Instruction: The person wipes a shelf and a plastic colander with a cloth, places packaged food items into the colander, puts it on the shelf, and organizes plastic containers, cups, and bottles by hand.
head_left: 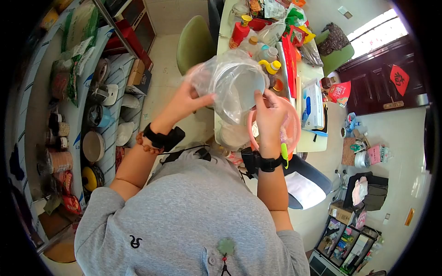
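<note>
In front of my chest, a clear plastic bag (pixel 206 80) is wrapped around a stack of round, translucent plastic pieces (pixel 248 89) that look like lids or shallow tubs. My left hand (pixel 189 99) grips the bag at its left side, thumb across the front and the other fingers partly behind the film. At the lower right rim of the round pieces, my right hand (pixel 270 110) pinches the edge between thumb and fingers. A pink plastic basket (pixel 296 123) stands on the table just beyond my right hand, partly covered by it.
The table (pixel 313 146) carries a red pump bottle (pixel 240 31), a yellow-capped bottle (pixel 271 67), a blue-and-white box (pixel 313 106) and several packets. A green chair (pixel 197 41) stands to its left. Shelves with bowls (pixel 93 146) and jars line the left side.
</note>
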